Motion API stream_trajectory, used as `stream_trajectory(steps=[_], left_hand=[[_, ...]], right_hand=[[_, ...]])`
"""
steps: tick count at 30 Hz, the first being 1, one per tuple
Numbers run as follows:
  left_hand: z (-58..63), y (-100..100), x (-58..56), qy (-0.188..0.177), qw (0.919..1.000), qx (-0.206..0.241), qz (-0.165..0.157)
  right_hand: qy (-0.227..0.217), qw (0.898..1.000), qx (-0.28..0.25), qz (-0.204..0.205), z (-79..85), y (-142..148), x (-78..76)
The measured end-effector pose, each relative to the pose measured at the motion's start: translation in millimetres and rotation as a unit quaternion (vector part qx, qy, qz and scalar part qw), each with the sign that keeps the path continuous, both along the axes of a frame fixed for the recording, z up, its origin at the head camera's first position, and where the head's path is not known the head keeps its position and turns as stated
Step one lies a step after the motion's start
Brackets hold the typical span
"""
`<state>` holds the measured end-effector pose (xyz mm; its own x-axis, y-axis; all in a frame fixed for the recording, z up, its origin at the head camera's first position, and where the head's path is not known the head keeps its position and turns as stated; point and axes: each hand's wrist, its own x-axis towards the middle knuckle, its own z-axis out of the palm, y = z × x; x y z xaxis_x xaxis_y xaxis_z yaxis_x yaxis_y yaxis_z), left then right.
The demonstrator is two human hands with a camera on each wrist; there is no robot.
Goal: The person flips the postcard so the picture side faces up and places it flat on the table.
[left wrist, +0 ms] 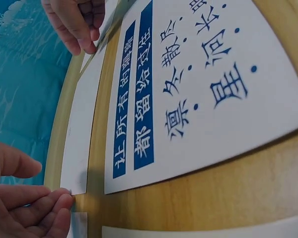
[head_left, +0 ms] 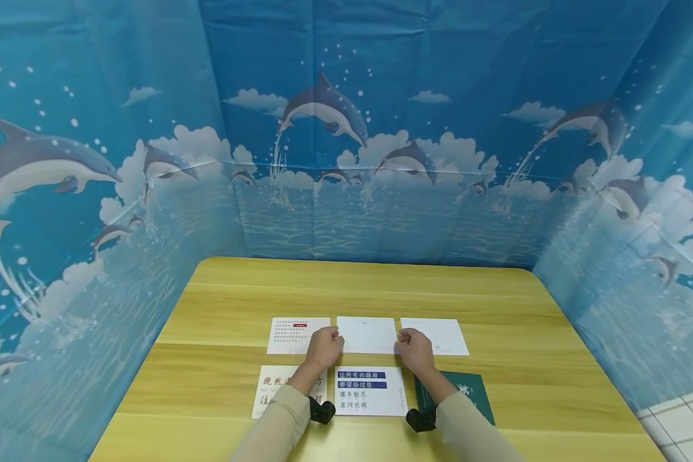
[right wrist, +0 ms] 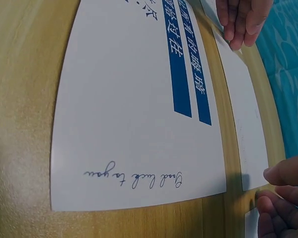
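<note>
In the head view a white card [head_left: 366,335] lies in the middle of the back row, with a hand at each side. My left hand [head_left: 325,348] is at its left edge; in the left wrist view that hand [left wrist: 32,198] has its fingertips at the card's corner and the thumb apart from them. Its wrist passes over a card with red lettering [head_left: 274,391]. At the right edge is my right hand [head_left: 414,350], its thumb tip right at the card's corner in the right wrist view. A blue-and-white card with Chinese lettering [head_left: 369,401] lies between the forearms.
Back row, left: a card with small printed lines [head_left: 285,340]; right: another white card [head_left: 441,337]. A dark green card [head_left: 468,391] lies partly under the right forearm. All rest on a wooden table [head_left: 208,359], enclosed by a dolphin-printed curtain [head_left: 375,218].
</note>
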<state>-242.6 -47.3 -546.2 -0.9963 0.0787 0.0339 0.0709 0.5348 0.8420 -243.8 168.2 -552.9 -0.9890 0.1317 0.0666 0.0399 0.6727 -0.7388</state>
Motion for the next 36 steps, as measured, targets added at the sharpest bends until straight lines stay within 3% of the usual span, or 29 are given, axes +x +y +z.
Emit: stream_trajectory(steps=[5,18,31,36], left_hand=[[-3.9,3.5,-1.5,0.027,0.9995,-0.01,0.012],[-4.0,11.0,-3.3,0.048,0.9972,-0.055,0.016],[-1.7,11.8,-9.2,0.047,0.9967,-0.007,0.065],[-1.8,11.8,-11.2,0.073,0.9945,-0.016,0.074]], right_hand=[[0.007,1.0,0.005,-0.002,-0.8,-2.5,-0.7],[0.015,1.0,-0.003,-0.002,-3.9,-6.3,0.6],[-0.003,0.998,-0.044,-0.042,-2.3,-10.7,0.2],[-0.01,0.997,-0.057,-0.057,-4.1,-10.6,1.4]])
